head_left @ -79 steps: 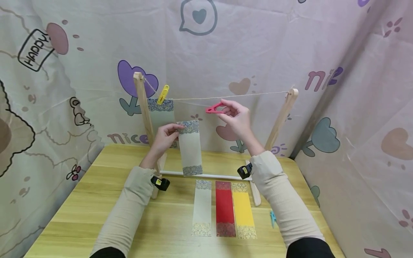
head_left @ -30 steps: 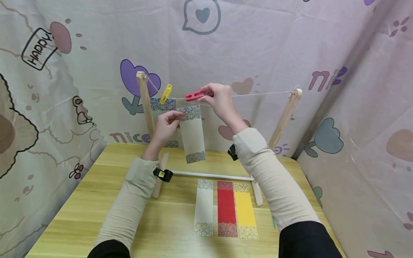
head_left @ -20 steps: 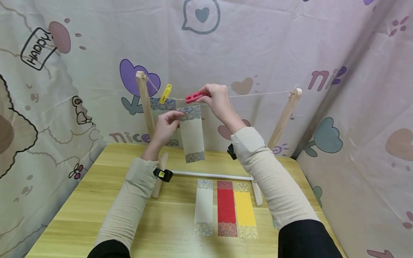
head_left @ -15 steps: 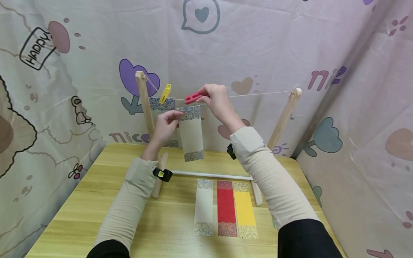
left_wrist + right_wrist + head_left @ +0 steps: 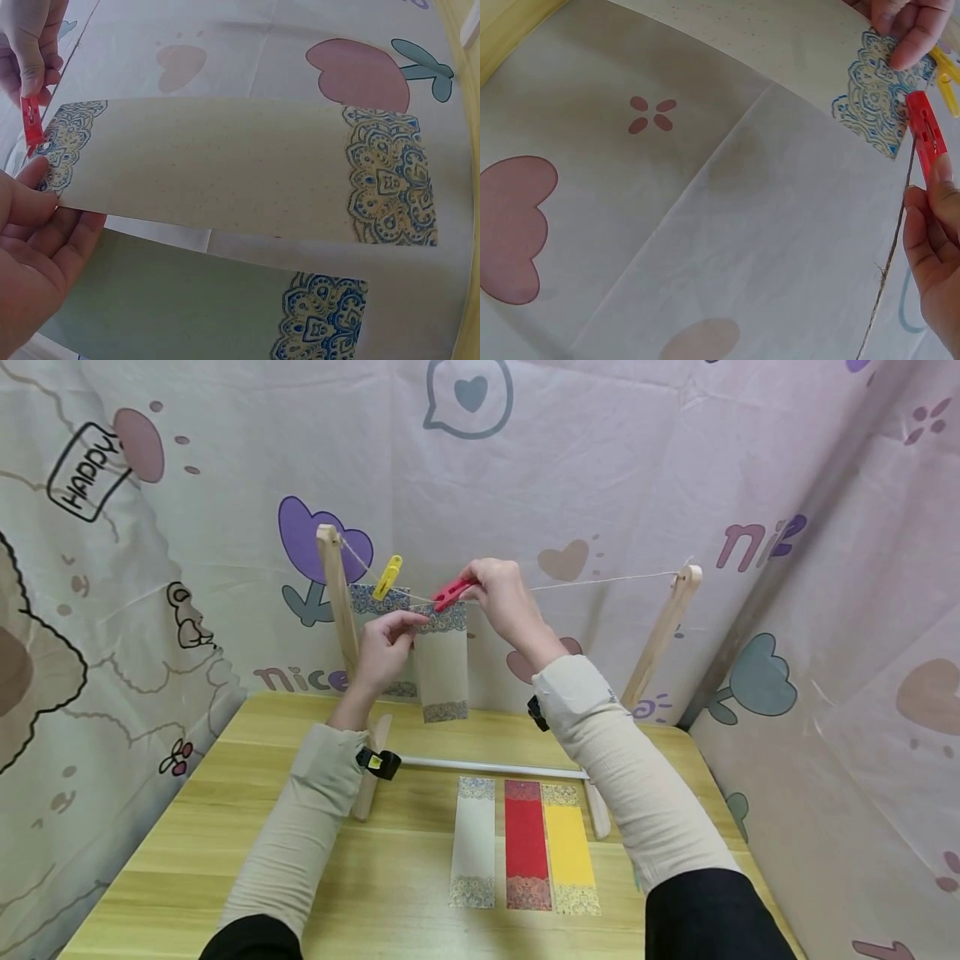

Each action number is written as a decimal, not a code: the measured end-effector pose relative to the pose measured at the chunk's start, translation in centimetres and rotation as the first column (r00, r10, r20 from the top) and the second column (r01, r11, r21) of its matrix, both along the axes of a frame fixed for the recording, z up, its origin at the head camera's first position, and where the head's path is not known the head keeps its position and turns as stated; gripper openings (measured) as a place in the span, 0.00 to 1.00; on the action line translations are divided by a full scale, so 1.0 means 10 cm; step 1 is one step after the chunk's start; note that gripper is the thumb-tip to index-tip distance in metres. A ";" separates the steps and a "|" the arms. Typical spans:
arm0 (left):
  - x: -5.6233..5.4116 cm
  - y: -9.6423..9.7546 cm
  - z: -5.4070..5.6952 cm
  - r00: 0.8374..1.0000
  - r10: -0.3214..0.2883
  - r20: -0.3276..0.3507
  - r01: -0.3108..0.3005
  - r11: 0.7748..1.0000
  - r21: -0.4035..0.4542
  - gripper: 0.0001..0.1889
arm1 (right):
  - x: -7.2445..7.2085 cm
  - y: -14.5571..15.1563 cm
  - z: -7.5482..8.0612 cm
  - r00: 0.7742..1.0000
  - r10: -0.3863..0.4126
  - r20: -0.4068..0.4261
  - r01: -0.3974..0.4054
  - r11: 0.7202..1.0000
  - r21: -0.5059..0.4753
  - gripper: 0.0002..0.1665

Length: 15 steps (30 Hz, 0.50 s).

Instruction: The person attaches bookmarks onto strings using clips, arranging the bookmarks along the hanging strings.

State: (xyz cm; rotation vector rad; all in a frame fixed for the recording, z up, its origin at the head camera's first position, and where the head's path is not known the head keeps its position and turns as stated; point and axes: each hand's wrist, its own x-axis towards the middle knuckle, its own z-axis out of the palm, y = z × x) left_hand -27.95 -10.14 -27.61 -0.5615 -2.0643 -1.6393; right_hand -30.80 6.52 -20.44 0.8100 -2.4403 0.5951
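Note:
My left hand (image 5: pixel 386 647) pinches the upper left corner of a cream card (image 5: pixel 442 668) with blue lace-patterned ends, which hangs upright. My right hand (image 5: pixel 501 597) pinches the handle end of a red clothespin (image 5: pixel 452 594). The clothespin's tip lies over the card's patterned top edge, right at the string (image 5: pixel 600 582); whether it bites both, I cannot tell. In the left wrist view the red clothespin (image 5: pixel 31 124) touches the card's patterned end. Left of it, a yellow clothespin (image 5: pixel 387 578) holds a pale green card (image 5: pixel 187 300) on the string, partly hidden behind my left hand.
Wooden posts (image 5: pixel 337 597) carry the string, joined below by a white rod (image 5: pixel 487 767). On the table (image 5: pixel 225 827) lie a pale card (image 5: pixel 473 843), a red card (image 5: pixel 527 843) and a yellow card (image 5: pixel 572 860). A teal item (image 5: pixel 637 877) shows beside my right sleeve.
The cream card has risen to the string. My right hand has moved left with the red clothespin, whose tip has dipped onto the card's top, and the string now sags there.

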 end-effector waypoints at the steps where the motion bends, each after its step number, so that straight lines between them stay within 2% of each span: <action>1: 0.01 0.00 0.01 1.000 0.002 -0.005 -0.002 1.000 -0.002 0.10 | 0.00 0.00 0.00 1.000 -0.001 0.006 0.001 1.000 0.006 0.11; 4: 0.02 0.01 0.03 0.999 0.008 -0.032 -0.008 1.000 -0.009 0.10 | 0.01 -0.01 0.00 1.000 0.004 0.014 -0.004 1.000 0.019 0.10; 9: 0.04 0.01 0.08 0.997 0.033 -0.076 -0.037 0.999 -0.040 0.10 | 0.01 -0.03 0.01 0.999 0.043 -0.024 -0.040 0.994 0.104 0.07; 15: 0.04 0.02 0.07 0.996 0.052 -0.071 -0.057 0.996 -0.067 0.12 | 0.02 -0.04 0.00 0.997 0.067 -0.027 -0.062 0.985 0.161 0.07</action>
